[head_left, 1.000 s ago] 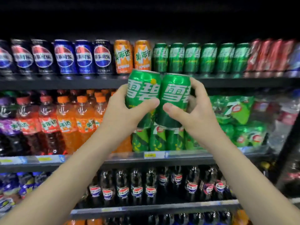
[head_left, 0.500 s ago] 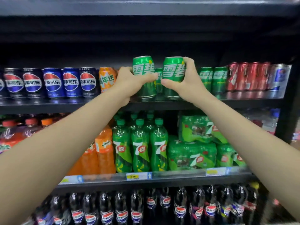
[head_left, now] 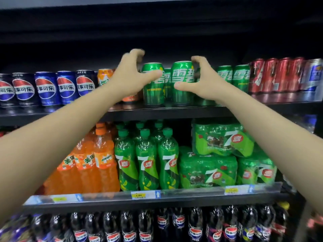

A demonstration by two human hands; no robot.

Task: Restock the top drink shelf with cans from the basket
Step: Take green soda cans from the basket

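Note:
Two green Sprite cans stand side by side at the front of the top shelf [head_left: 174, 111]. The left can [head_left: 153, 91] has my left hand [head_left: 129, 79] beside it, thumb on its front and fingers lifted clear above its rim. My right hand [head_left: 201, 84] is spread next to the right can [head_left: 182, 75], thumb resting on its front and fingertips at its upper right edge, not closed round it. More green Sprite cans [head_left: 233, 77] line the shelf behind and to the right. The basket is out of view.
Blue Pepsi cans [head_left: 45, 88] and an orange can [head_left: 104, 75] fill the top shelf to the left, red cans [head_left: 276, 74] to the right. Below are orange bottles [head_left: 103, 161], green 7-Up bottles [head_left: 146, 163] and 7-Up packs [head_left: 209, 172]. The lowest row holds dark Pepsi bottles [head_left: 178, 222].
Both cans went up from chest height onto the top shelf. My hands, which gripped them half a second ago, have loosened; the left fingers have lifted off.

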